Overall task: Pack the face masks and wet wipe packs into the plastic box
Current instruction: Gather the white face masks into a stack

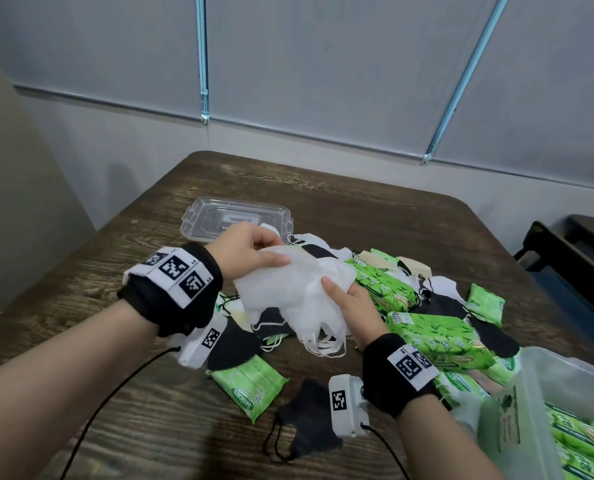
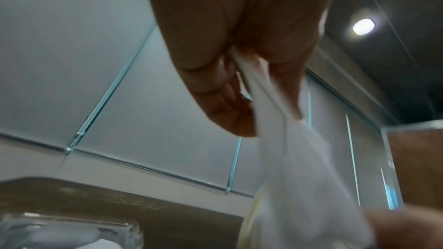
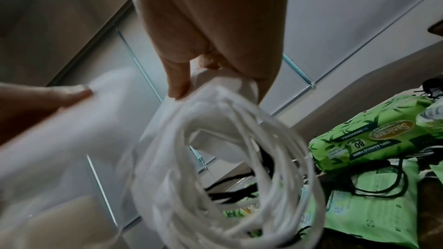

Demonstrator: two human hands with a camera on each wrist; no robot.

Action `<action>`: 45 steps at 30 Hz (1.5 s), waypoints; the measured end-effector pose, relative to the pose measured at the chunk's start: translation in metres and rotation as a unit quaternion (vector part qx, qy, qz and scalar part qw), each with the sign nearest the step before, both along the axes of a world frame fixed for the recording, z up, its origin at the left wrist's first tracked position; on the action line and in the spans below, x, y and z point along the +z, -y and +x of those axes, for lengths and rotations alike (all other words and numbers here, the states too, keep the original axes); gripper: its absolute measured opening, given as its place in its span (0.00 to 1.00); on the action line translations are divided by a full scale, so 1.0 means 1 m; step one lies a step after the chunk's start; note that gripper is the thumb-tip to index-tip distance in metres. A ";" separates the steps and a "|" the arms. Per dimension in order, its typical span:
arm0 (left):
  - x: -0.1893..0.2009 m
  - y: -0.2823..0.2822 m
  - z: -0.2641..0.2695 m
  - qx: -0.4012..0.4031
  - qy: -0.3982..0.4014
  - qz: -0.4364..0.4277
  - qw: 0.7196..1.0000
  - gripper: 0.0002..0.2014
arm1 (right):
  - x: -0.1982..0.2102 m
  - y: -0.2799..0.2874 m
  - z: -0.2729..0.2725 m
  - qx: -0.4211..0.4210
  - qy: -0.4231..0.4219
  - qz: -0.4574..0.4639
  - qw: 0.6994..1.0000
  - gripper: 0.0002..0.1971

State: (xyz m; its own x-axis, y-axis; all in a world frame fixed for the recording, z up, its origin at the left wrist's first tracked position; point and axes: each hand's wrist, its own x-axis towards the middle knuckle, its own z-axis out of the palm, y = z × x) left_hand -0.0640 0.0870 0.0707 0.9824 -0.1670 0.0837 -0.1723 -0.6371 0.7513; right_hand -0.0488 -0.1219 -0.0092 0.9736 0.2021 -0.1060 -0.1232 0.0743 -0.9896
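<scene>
Both hands hold a stack of white face masks [image 1: 288, 289] above the middle of the table. My left hand [image 1: 254, 249] pinches the stack's far left edge [image 2: 258, 90]. My right hand [image 1: 352, 306] grips its right end [image 3: 215, 90], with the white ear loops [image 3: 227, 168] hanging below. Black masks [image 1: 306, 420] and green wet wipe packs [image 1: 250, 389] lie scattered beneath and to the right. The clear plastic box [image 1: 565, 382] stands at the near right with green packs inside.
A clear lid [image 1: 236, 216] lies flat on the wooden table [image 1: 392, 216] beyond my hands. A dark chair [image 1: 575, 251] stands off the table's right edge. A grey wall runs behind the table. Black cables trail from both wrist cameras.
</scene>
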 end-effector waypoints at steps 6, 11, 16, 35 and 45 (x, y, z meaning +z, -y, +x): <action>0.010 0.014 -0.008 -0.067 -0.118 -0.356 0.925 0.06 | 0.005 -0.006 -0.005 0.048 0.016 -0.040 0.998 0.09; -0.033 0.027 0.011 0.019 0.020 -0.098 0.995 0.10 | 0.007 -0.011 -0.004 0.087 0.015 -0.021 0.996 0.10; -0.053 0.031 0.013 0.043 0.020 -0.124 0.991 0.11 | 0.011 -0.011 -0.002 0.089 -0.003 -0.038 0.995 0.09; -0.061 0.001 0.025 0.034 -0.085 -0.195 0.977 0.13 | -0.007 -0.016 0.010 0.105 -0.029 -0.079 0.991 0.07; -0.076 -0.015 0.033 0.119 -0.049 -0.299 0.945 0.13 | -0.027 -0.010 0.016 0.016 -0.116 0.014 0.993 0.15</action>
State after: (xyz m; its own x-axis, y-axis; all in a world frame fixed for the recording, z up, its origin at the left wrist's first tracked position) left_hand -0.0308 0.1018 -0.0054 0.9942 0.1076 -0.0007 0.0120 -0.1047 0.9944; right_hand -0.0332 -0.1124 -0.0357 0.9169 0.2381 -0.3202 -0.3498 0.0932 -0.9322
